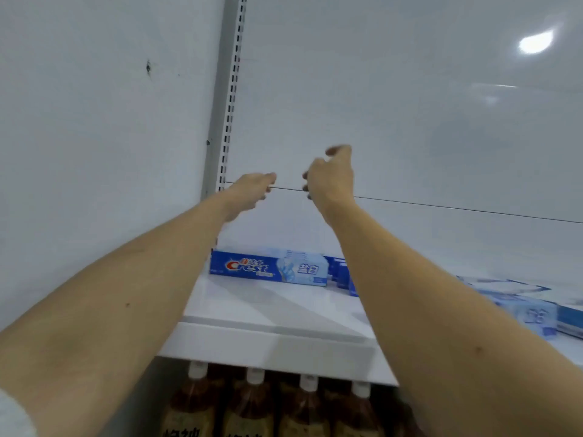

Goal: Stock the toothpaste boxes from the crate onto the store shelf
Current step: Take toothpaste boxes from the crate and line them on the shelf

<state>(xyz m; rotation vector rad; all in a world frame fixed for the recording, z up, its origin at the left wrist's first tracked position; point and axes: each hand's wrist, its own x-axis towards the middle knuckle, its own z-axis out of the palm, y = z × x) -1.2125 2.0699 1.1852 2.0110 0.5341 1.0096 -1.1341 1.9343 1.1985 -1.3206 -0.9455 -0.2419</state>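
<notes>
A blue toothpaste box (pixel 268 267) stands on its long edge at the left end of the white shelf (pixel 277 320), its front facing me. More blue boxes (pixel 340 274) sit behind my right forearm, and others (pixel 536 310) lie flat at the right. Both arms reach over the shelf toward its back panel. My left hand (pixel 249 192) is raised above the box with curled fingers and holds nothing. My right hand (pixel 331 175) is just beside it, fingers loosely bent, also holding nothing. The crate is out of view.
A slotted grey upright (pixel 228 99) runs up the left side of the shelf bay, with a white wall to its left. Under the shelf stands a row of brown bottles with white caps (pixel 252 402). A lamp reflection (pixel 534 42) shines on the back panel.
</notes>
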